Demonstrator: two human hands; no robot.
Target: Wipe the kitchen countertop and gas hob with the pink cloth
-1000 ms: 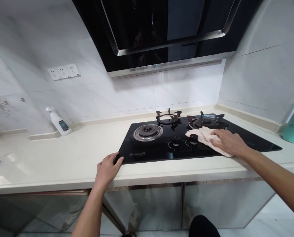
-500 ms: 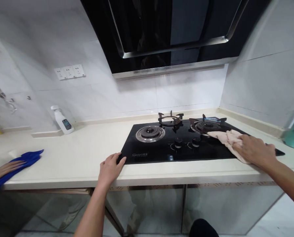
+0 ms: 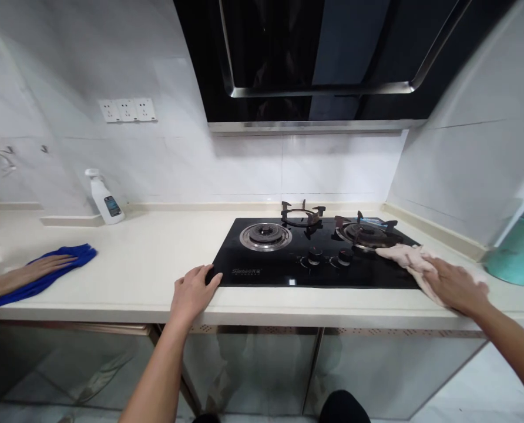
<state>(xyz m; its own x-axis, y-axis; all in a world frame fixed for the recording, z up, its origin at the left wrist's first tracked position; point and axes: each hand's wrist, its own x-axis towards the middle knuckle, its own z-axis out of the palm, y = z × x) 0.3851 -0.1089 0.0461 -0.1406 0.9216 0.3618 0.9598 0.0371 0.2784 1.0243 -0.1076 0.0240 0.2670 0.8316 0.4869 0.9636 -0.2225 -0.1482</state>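
Pale cloth (image 3: 408,258) at the right end of the cooktop (image 3: 288,267), seen from my end
I've got my right hand (image 3: 456,285) half-curled over the cloth, keeping hold of it at the near-right corner; my left hand (image 3: 194,292) sits loosely spread on the near-left corner, gripping nothing I can see. Off left, someone else's hand (image 3: 39,271) lies on a blue cloth (image 3: 80,257).

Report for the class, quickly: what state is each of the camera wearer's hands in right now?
Left hand: open, empty, resting at the near left corner of the cooktop.
Right hand: closed on the pale cloth.
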